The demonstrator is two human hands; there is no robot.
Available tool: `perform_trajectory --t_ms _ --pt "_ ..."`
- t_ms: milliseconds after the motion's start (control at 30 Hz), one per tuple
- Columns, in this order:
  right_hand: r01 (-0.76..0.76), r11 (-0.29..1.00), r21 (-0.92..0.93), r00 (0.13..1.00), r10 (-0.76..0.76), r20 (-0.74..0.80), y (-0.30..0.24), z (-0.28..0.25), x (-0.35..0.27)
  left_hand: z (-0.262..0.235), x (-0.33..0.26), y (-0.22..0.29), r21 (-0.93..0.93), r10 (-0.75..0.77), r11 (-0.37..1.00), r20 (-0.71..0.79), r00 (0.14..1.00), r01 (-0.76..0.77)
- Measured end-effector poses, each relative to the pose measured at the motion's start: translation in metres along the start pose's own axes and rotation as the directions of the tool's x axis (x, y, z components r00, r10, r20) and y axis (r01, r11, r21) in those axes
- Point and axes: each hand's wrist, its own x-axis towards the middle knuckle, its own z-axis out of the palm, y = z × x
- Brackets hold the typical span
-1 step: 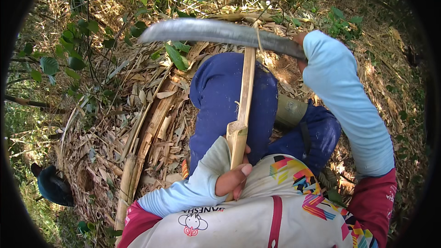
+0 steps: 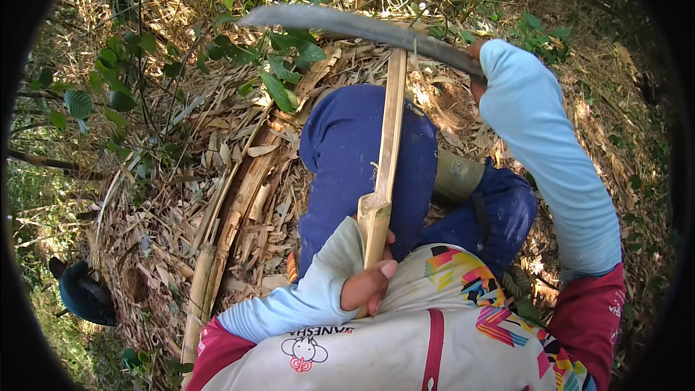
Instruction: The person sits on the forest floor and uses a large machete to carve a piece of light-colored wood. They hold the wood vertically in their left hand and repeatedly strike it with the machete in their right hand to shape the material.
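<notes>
On the ground [image 2: 145, 195], dry leaves and husks lie thick, with green leafy shoots [image 2: 282, 65] standing at the top and left. Two long split bamboo pieces [image 2: 224, 224] rest among the litter, running from lower left up toward the middle, just left of the person's knees. The person sits or crouches, legs in blue trousers [image 2: 347, 152] drawn up, a white shirt with bright patches [image 2: 463, 318] filling the lower edge, and pale blue sleeves over both forearms. A dull green boot [image 2: 457, 176] shows between the legs on the right.

A bamboo strip [image 2: 391, 130] stands nearly upright in front of the body, its lower end against the chest and its upper end reaching the blade. The left hand [image 2: 369, 286] is closed around the strip's thicker lower end, thumb laid along it, fingers wrapped behind.

A long curved blade [image 2: 347, 24] lies across the top of the view, its tip pointing left over the green leaves, its edge meeting the top of the strip. The right hand [image 2: 476, 69] is at the blade's handle end, on the right; most of it is hidden by the sleeve and the blade, so how tightly it grips cannot be told, though it appears to carry the blade.

A dark blue cap [image 2: 85, 293] lies on the ground at the far left, well apart from the hands.
</notes>
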Motion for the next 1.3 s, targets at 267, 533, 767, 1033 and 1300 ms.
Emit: perform_trajectory --t_ms 267,533,767,1033,1300 --pt "-0.215 0.905 0.368 0.975 0.177 0.134 0.021 0.016 -0.004 -0.001 0.001 0.002 -0.044 0.015 0.999 0.030 0.999 -0.014" --pt "0.241 0.933 0.266 0.952 -0.280 0.120 -0.014 0.002 -0.075 -0.003 0.002 -0.001 -0.113 0.048 0.993 0.058 0.997 -0.041" --pt "0.377 0.912 0.160 0.866 -0.408 0.289 -0.026 -0.001 -0.085 -0.002 0.002 0.001 -0.199 0.040 0.980 0.066 0.997 -0.027" --pt "0.352 0.921 0.168 0.834 -0.390 0.391 -0.034 -0.005 -0.082 -0.004 0.001 -0.002 -0.249 0.057 0.968 0.076 0.995 -0.037" --pt "0.388 0.920 0.058 0.877 -0.388 0.283 -0.036 -0.005 -0.079 -0.010 0.004 -0.008 -0.250 0.086 0.967 0.113 0.990 -0.055"
